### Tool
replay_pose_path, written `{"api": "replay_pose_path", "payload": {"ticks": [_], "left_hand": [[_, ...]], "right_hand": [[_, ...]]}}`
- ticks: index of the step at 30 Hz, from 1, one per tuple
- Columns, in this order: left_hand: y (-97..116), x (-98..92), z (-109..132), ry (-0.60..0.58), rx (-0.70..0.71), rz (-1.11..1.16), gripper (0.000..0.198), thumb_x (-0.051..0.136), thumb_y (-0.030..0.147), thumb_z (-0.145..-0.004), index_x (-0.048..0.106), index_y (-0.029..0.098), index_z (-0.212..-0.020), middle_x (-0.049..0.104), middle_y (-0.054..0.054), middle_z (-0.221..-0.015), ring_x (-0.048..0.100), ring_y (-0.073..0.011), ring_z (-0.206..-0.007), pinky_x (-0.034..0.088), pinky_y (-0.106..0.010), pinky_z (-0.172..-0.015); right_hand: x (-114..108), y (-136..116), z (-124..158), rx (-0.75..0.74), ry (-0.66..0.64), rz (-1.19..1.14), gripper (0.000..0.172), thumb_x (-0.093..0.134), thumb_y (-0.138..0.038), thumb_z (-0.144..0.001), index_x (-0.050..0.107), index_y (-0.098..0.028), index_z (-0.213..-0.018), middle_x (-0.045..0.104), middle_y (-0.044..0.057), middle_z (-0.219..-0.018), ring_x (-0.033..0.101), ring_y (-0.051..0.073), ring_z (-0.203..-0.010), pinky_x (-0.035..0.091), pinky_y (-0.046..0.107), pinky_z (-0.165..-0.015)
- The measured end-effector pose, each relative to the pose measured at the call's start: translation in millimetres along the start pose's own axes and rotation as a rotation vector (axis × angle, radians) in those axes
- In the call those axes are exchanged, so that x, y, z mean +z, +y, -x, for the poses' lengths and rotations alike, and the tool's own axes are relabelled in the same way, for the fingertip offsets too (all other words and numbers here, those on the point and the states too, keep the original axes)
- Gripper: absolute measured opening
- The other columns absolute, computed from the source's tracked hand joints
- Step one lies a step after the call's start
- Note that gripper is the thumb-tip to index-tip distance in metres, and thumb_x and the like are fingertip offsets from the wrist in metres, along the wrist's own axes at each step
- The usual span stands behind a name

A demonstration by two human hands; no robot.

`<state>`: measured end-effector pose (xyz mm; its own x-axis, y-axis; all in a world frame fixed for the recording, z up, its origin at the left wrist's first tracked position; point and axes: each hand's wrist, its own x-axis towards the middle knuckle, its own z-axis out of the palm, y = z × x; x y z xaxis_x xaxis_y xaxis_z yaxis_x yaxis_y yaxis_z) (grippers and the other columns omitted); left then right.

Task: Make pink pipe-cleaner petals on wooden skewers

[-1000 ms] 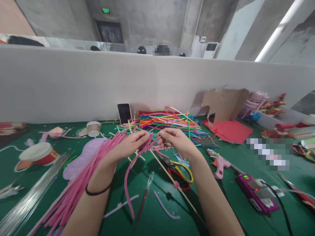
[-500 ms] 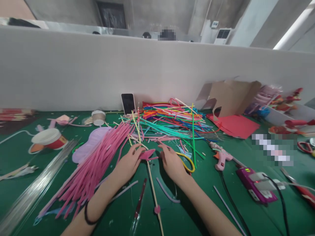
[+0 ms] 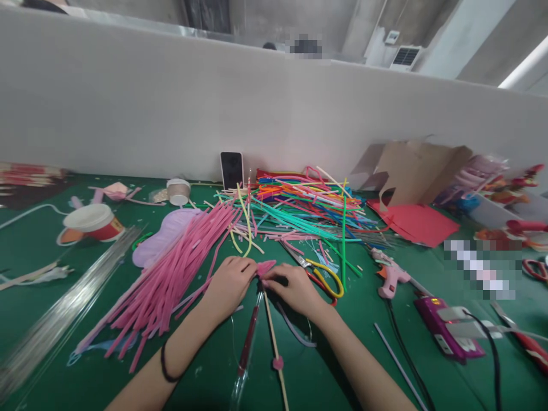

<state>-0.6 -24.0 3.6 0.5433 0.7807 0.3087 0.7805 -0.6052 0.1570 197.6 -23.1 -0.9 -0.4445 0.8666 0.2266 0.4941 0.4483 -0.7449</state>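
My left hand (image 3: 231, 285) has its fingers closed on a small pointed piece of pink pipe cleaner (image 3: 266, 266). Pressed against the lower right of that piece, thumb and finger of my right hand (image 3: 297, 288) are pinched together on it. A thin wooden stick (image 3: 273, 334) runs down toward me from beneath the pink piece, with a small pink disc (image 3: 278, 363) partway along it. A dark red slender item in clear wrap (image 3: 250, 342) lies left of the stick. Behind my right hand rest scissors (image 3: 331, 277) with yellow and red handles.
Long pink pipe cleaners (image 3: 180, 268) fan out at left, over a lilac piece (image 3: 162, 234). A multicoloured pipe cleaner pile (image 3: 299, 208) lies behind, near a phone (image 3: 232, 170). Rightward are a pink glue gun (image 3: 390, 277), a purple power strip (image 3: 449, 334) with cables and red paper (image 3: 422, 222).
My right hand has come leftward against the pink piece and now pinches it. More of the scissors shows. The whole view has shifted slightly.
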Motion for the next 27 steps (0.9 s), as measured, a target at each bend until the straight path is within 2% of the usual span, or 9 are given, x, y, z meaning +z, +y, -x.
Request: {"api": "replay_pose_path", "payload": {"ticks": [3,7,11,20,27], "left_hand": [[3.7,4.3,1.2,0.049,0.027,-0.009,0.017,0.05,0.012,-0.089,0.063,0.015,-0.1,0.066,-0.009,-0.102,0.058,-0.0237,-0.095,0.045,-0.04,-0.087],[7.1,8.1,2.3,0.095,0.034,0.058,0.017,0.049,0.014,-0.092,0.063,0.014,-0.101,0.066,-0.01,-0.106,0.058,-0.024,-0.099,0.045,-0.04,-0.089],[8.0,7.8,2.0,0.08,-0.023,0.16,0.015,0.049,0.017,-0.093,0.063,0.016,-0.1,0.068,-0.007,-0.1,0.06,-0.0216,-0.095,0.046,-0.038,-0.086],[8.4,8.8,2.1,0.051,-0.034,0.225,0.014,0.053,0.017,-0.092,0.066,0.019,-0.096,0.071,-0.004,-0.099,0.061,-0.0203,-0.094,0.046,-0.037,-0.086],[7.5,12.1,3.6,0.044,-0.037,0.187,0.017,0.052,0.017,-0.092,0.066,0.018,-0.101,0.071,-0.005,-0.103,0.061,-0.0211,-0.095,0.046,-0.039,-0.087]], "right_hand": [[5.3,0.5,-5.4,-0.019,0.076,-0.031,0.008,0.064,-0.022,-0.086,0.071,-0.024,-0.09,0.072,0.001,-0.09,0.065,0.017,-0.085,0.048,0.03,-0.079],[9.3,-0.5,-6.1,-0.063,0.108,-0.078,0.011,0.06,-0.019,-0.088,0.069,-0.023,-0.093,0.072,0.003,-0.096,0.065,0.017,-0.091,0.049,0.029,-0.084],[10.0,0.1,-3.0,-0.027,0.145,-0.11,0.013,0.06,-0.019,-0.088,0.069,-0.023,-0.096,0.073,0.002,-0.097,0.067,0.017,-0.091,0.049,0.028,-0.085],[8.7,2.0,-0.3,-0.002,0.099,-0.078,0.011,0.055,-0.023,-0.092,0.066,-0.024,-0.096,0.072,0.001,-0.09,0.066,0.017,-0.082,0.048,0.027,-0.074],[10.5,5.9,-1.4,-0.113,0.138,0.025,0.011,0.05,-0.02,-0.094,0.06,-0.022,-0.094,0.067,0.006,-0.094,0.057,0.021,-0.094,0.046,0.032,-0.083]]}}
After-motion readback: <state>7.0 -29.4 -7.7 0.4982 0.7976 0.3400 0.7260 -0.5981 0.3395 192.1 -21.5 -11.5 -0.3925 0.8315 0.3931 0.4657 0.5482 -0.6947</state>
